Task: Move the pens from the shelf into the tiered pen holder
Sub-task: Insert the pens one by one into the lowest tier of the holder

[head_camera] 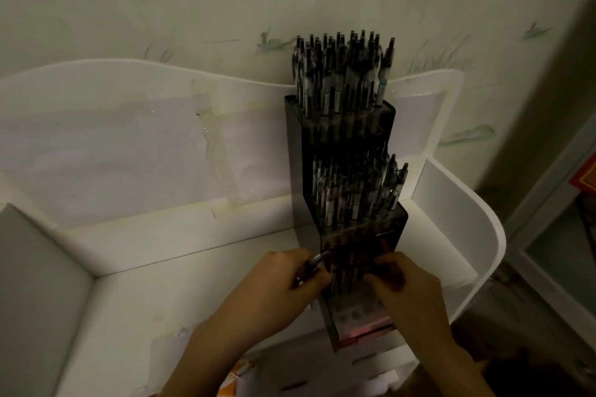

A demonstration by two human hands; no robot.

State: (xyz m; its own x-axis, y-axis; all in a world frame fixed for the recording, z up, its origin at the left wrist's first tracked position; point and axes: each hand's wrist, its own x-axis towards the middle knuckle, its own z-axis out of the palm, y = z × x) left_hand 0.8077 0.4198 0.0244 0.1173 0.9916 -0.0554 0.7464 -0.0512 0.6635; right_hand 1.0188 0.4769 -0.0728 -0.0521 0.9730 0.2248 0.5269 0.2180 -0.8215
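A dark tiered pen holder (298, 177) stands on the white shelf (167, 306), right of its middle. Its top tier (342, 74) and middle tier (358, 193) are packed with several upright black-capped pens. My left hand (283, 287) grips a pen (311, 264) at the left side of the lowest tier, tip pointing up and right. My right hand (409, 287) has its fingers curled on pens standing in the lowest tier (358, 309); those pens are mostly hidden by the fingers.
The shelf has a wavy white back panel (145, 126) with taped paper, a left side wall (42, 280) and a curved right wall (464, 219). Patterned wallpaper rises behind. A dim cabinet edge (554, 235) lies to the right.
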